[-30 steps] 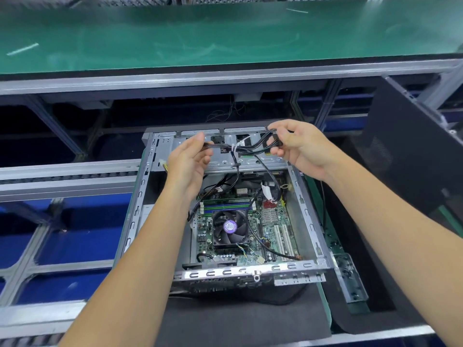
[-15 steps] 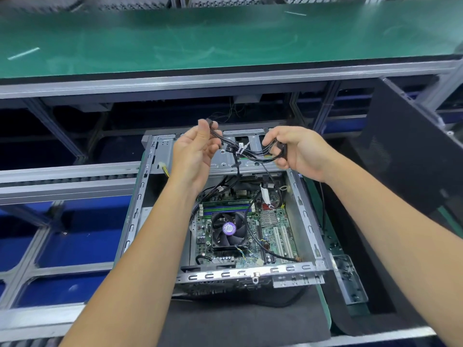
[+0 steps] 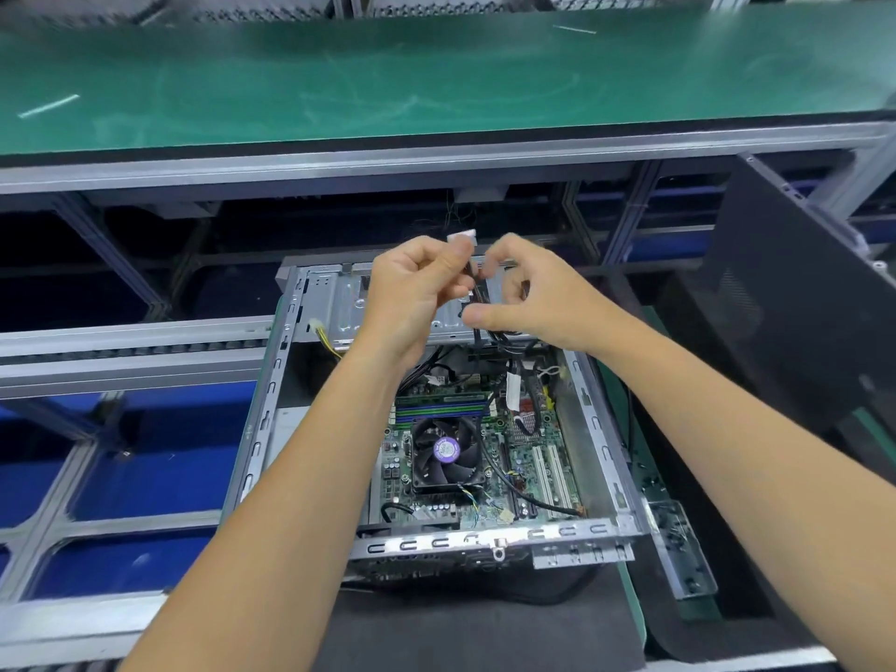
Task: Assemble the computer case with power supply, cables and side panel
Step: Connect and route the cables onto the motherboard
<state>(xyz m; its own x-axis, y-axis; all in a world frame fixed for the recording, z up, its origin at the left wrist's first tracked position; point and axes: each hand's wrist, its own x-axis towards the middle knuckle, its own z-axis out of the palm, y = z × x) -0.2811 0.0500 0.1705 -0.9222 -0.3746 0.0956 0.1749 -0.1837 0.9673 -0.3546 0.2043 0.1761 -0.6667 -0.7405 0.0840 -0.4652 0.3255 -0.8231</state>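
An open computer case lies on a mat at center, its circuit board inside with a fan on it. Both hands, the left hand and right hand, meet over the case's 12 o'clock end, cables between them. A side panel leans at 3 o'clock; a conveyor belt runs behind at 12 o'clock.

Case lies open on top, so access from above over the motherboard, but CPU fan stands mid-board and loose black cables hang across the far end under left hand and right hand. Drive cage blocks far end; case walls close L/R sides. Dark side panel stands tilted right of case, limiting approach there.
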